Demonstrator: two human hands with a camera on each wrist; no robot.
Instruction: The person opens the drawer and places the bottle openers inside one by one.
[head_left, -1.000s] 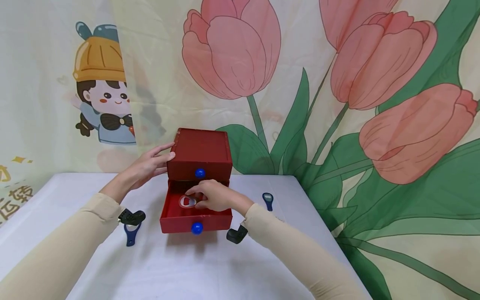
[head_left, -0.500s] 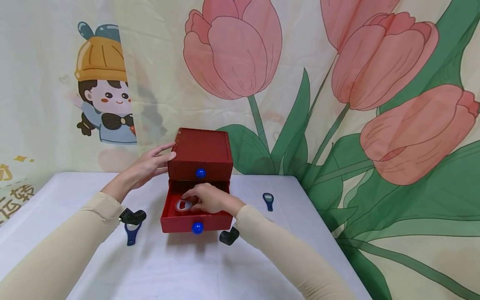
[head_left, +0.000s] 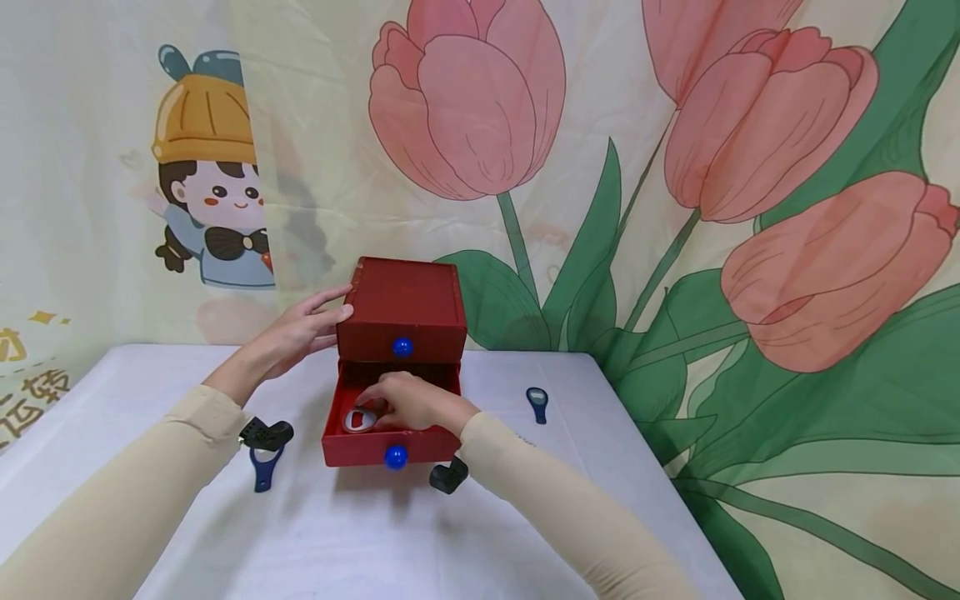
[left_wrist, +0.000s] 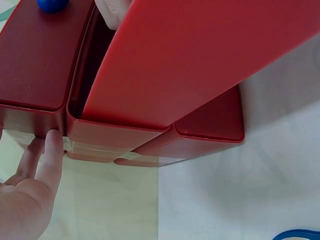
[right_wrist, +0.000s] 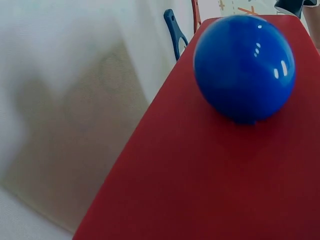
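Observation:
A red two-drawer box [head_left: 408,292] stands on the white table, its lower drawer [head_left: 341,450] pulled out. My right hand [head_left: 412,402] reaches into that drawer, thumb and fingertips pinching what looks like a bottle opener [head_left: 350,422], round and pale-rimmed with red showing in its middle. Its far side is hidden by the fingers. My left hand [head_left: 300,331] rests against the box's upper left side with straight fingers [left_wrist: 51,157]. The right wrist view holds the drawer's blue knob [right_wrist: 245,70] and red front; the right hand itself is out of that view.
A blue-handled bottle opener [head_left: 263,471] lies left of the box, partly behind the left wrist camera [head_left: 266,434]. Another blue one [head_left: 537,404] lies to the right. The upper drawer with its blue knob [head_left: 402,347] is closed. A printed cloth hangs behind the table.
My right hand has moved left and toward the drawer's front, and the round piece has shifted with it. The left hand has kept its place on the box.

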